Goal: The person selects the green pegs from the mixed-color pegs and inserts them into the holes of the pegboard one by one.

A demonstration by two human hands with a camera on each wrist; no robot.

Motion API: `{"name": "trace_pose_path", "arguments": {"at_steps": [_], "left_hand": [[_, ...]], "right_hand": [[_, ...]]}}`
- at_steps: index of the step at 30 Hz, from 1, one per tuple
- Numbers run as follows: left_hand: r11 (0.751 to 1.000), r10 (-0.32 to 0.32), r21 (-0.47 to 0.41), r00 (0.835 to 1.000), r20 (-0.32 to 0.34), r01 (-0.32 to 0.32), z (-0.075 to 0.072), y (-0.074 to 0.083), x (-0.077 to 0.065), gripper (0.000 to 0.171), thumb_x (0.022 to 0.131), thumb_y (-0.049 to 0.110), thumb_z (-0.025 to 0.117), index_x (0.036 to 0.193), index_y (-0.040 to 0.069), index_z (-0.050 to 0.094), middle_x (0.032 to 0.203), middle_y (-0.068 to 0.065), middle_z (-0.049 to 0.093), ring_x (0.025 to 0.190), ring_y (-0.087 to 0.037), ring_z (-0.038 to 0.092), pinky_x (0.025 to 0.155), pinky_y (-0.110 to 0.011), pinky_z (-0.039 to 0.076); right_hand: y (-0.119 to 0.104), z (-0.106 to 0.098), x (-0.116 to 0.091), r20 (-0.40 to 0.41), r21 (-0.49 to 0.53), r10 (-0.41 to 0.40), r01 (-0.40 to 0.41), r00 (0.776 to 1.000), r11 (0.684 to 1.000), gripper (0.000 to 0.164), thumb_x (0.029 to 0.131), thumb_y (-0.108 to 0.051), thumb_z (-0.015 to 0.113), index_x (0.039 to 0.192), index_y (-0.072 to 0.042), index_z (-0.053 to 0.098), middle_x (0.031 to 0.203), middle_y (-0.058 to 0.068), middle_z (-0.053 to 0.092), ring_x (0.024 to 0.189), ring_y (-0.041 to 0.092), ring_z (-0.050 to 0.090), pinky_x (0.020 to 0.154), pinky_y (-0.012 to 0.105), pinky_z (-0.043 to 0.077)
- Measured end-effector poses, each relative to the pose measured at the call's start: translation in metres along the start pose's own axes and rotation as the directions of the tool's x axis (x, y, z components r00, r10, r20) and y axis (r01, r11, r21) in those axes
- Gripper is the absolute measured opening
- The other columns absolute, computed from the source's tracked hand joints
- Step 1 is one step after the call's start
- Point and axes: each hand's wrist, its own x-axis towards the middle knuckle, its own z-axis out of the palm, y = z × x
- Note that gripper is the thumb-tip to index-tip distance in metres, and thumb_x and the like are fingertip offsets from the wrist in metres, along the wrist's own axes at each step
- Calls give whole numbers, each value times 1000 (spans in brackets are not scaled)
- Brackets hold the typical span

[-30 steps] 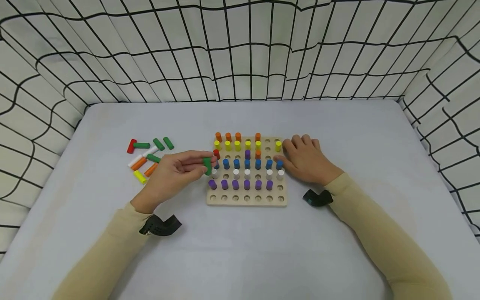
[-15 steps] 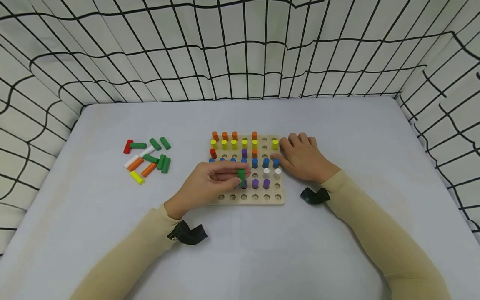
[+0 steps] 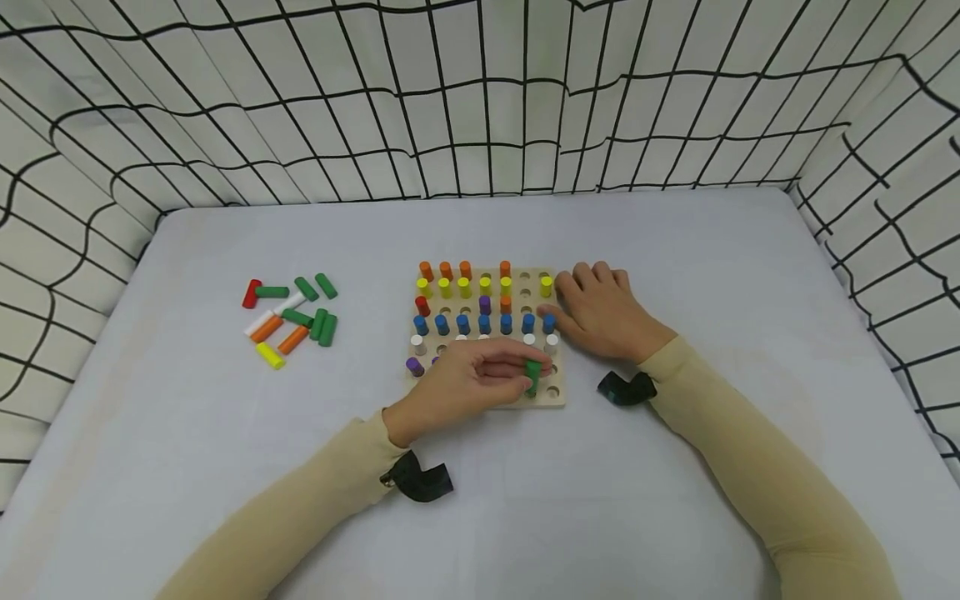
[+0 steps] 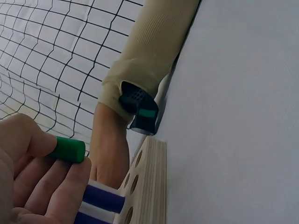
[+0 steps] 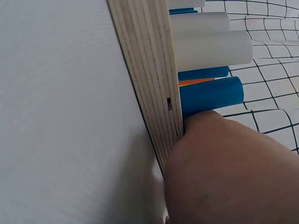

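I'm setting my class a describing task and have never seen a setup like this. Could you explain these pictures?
There is no robot here, just a person's two bare hands. The wide picture looks down from the head; the close-ups look from each wrist. On the white table lies a wooden pegboard with coloured pegs standing in rows. Loose pegs lie to its left. The left hand pinches a green peg above the board. The right hand rests at the board's right edge.
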Motion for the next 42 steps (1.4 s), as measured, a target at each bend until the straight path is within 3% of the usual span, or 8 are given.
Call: {"name": "trace_pose_path", "arguments": {"at_steps": [6, 13, 32, 42], "left_hand": [[998, 55, 5, 998, 44, -55, 15, -2, 9, 28, 97, 2, 67, 124, 6, 72, 127, -11, 75, 115, -18, 74, 96, -25, 62], [999, 37, 13, 998, 46, -38, 24, -10, 12, 28, 97, 1, 65, 124, 7, 71, 128, -10, 74, 116, -21, 73, 97, -23, 61], [996, 40, 83, 999, -12, -39, 32, -16, 13, 26, 97, 3, 65, 122, 6, 72, 128, -8, 73, 119, -18, 73, 98, -20, 59], [994, 38, 101, 999, -9, -36, 32, -17, 14, 27, 97, 4, 66, 123, 7, 72, 129, -8, 74, 118, -17, 73, 98, -20, 59]], "right_hand": [[1, 0, 0, -7, 6, -11, 11, 1000, 1000, 48, 106, -55, 47, 123, -10, 54, 108, 12, 55, 104, 35, 48, 93, 53, 41], [2, 0, 0, -11, 5, -13, 13, 1000, 1000, 48, 106, -55, 48, 122, -10, 54, 109, 12, 56, 104, 34, 48, 93, 53, 41], [3, 1, 1, -28, 11, -24, 25, 999, 1000, 47, 106, -53, 48, 122, -10, 55, 113, 14, 58, 110, 36, 50, 100, 56, 43], [3, 2, 1, -30, 15, -25, 26, 999, 1000, 46, 106, -53, 48, 121, -10, 55, 110, 13, 57, 110, 37, 50, 99, 55, 43]]}}
